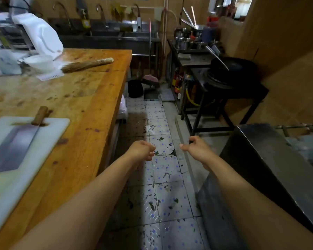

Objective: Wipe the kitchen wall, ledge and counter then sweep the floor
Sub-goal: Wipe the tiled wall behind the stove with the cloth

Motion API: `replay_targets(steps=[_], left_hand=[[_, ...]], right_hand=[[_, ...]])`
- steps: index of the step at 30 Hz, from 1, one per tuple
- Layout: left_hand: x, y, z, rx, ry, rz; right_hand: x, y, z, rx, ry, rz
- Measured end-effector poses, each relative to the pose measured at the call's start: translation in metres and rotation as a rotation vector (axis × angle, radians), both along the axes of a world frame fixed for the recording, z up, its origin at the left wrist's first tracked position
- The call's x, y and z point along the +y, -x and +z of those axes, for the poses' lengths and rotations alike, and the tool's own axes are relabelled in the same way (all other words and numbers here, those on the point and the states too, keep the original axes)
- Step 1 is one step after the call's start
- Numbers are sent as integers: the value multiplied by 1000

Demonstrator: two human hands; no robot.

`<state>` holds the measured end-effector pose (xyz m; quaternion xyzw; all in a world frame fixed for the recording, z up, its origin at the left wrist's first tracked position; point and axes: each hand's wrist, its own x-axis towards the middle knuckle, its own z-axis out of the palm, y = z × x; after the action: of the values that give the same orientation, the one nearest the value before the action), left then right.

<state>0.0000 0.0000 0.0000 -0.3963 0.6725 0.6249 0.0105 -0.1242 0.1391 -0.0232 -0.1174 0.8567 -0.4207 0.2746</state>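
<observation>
White bowl (39, 63) (contents perhaps hidden) beside cup (6, 62)

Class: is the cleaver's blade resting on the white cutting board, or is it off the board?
Touching. The head view shows the cleaver lying flat on the white cutting board, its wooden handle sticking out past the board's far edge.

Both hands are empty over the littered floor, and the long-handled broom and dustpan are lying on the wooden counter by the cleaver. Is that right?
Not quite. In the head view, the long-handled broom and dustpan stand on the floor at the far end of the aisle. Left hand and right hand are empty over the littered floor.
</observation>
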Motion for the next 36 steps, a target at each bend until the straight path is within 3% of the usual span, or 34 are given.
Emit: replay_targets(steps=[8,19,36], left_hand=[[-38,73,-2,-11,-12,-12],[-113,260,-5,7,-28,70],[-228,418,-14,44,-73,18]], right_hand=[[-41,70,5,-2,29,-9],[-114,264,15,52,36,42],[-225,420,8,-14,49,15]])
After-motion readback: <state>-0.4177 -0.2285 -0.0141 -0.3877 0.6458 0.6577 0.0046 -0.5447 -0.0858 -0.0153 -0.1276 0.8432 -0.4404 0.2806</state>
